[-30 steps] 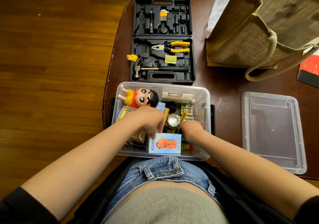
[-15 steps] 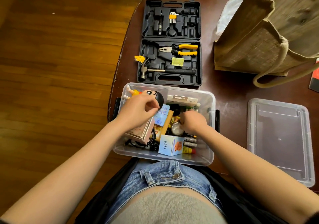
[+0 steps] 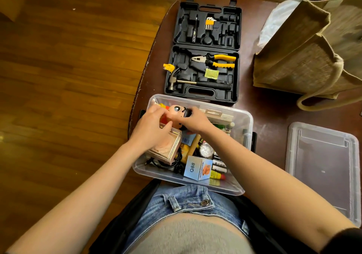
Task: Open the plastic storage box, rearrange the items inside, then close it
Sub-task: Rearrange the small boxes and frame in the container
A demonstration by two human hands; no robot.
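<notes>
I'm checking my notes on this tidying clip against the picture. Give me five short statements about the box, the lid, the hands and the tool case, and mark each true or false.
1. The clear lid lies on the table to the right of the storage box. True.
2. Both hands are on the cartoon figure at the far end of the box. True: the left hand and right hand meet there.
3. The black tool case is shut. False: it lies open, with yellow-handled pliers and a hammer showing.
4. The blue Q88 carton sits on the lid. False: it is inside the box, near the person.
5. The burlap bag stands on the floor. False: it is on the table.
</notes>
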